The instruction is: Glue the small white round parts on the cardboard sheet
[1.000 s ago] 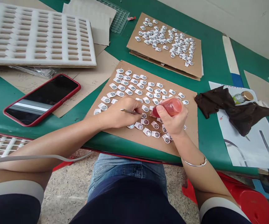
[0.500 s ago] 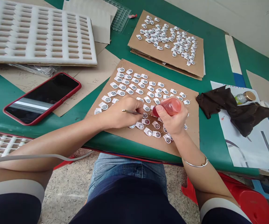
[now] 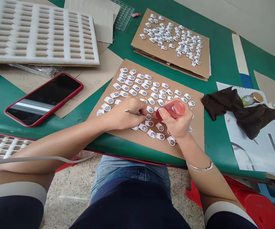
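Observation:
Over a brown cardboard sheet on the table, my left hand is closed around thin metal tweezers, whose handle end sticks out past the fingers. Where their tips touch is hidden by the fingers. My right hand wraps round a soft red squeeze bottle, tilted with its nozzle end toward the left hand. Rows of small round silver parts with white tabs lie on the cardboard, around and beneath both hands. The nozzle tip hovers close to the parts; contact I cannot make out.
A second cardboard stack with similar parts lies behind. At left are a red-cased phone and a white foam tray. To the right, a dark cloth and a small gold-capped bottle rest on white paper.
Both hands keep their places and grips on the tweezers and the squeeze bottle. The whole view has shifted very slightly; nothing else visibly differs.

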`<action>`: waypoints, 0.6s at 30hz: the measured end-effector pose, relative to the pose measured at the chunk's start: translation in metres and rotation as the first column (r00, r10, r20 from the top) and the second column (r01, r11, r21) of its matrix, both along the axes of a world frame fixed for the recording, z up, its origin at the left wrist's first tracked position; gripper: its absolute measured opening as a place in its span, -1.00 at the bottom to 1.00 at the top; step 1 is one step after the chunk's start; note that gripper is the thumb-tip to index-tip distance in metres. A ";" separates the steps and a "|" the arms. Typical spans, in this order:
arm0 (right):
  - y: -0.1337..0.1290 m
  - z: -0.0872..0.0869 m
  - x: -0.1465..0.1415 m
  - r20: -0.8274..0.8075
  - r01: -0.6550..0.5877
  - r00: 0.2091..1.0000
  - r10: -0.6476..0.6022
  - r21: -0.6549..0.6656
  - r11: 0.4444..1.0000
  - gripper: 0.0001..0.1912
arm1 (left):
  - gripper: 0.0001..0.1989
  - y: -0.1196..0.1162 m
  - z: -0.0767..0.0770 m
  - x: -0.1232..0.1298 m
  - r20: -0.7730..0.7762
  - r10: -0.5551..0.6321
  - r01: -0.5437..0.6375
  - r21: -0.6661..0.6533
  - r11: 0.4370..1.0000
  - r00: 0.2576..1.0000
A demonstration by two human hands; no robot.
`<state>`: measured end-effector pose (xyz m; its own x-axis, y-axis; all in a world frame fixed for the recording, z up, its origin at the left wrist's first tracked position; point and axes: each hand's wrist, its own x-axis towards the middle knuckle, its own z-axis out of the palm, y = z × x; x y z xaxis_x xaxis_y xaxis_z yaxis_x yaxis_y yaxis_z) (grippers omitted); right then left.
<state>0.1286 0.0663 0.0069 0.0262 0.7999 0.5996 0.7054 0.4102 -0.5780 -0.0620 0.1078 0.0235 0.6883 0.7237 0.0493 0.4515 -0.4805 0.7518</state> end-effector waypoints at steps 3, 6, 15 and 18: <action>0.000 0.000 0.000 0.014 0.000 1.000 0.000 -0.008 1.000 -0.82 | -0.87 0.000 0.000 0.000 -0.007 0.005 -0.005 -0.003 1.000 1.000; -0.001 0.000 0.001 0.007 -0.002 1.000 0.002 -0.006 1.000 -0.82 | -0.89 0.001 -0.001 0.000 -0.001 0.017 -0.017 -0.003 1.000 1.000; -0.001 0.001 0.000 -0.001 -0.034 0.999 0.034 0.010 0.999 -0.83 | -0.86 0.001 -0.001 0.000 0.004 0.015 -0.015 -0.040 0.999 1.000; -0.001 0.001 0.000 -0.009 -0.043 0.999 0.044 0.010 0.999 -0.84 | -0.87 0.001 -0.001 0.000 0.006 0.016 -0.016 -0.043 0.999 1.000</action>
<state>0.1283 0.0655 0.0075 -0.0030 0.7943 0.6075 0.6816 0.4462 -0.5800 -0.0617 0.1088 0.0229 0.6764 0.7362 0.0224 0.4536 -0.4403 0.7748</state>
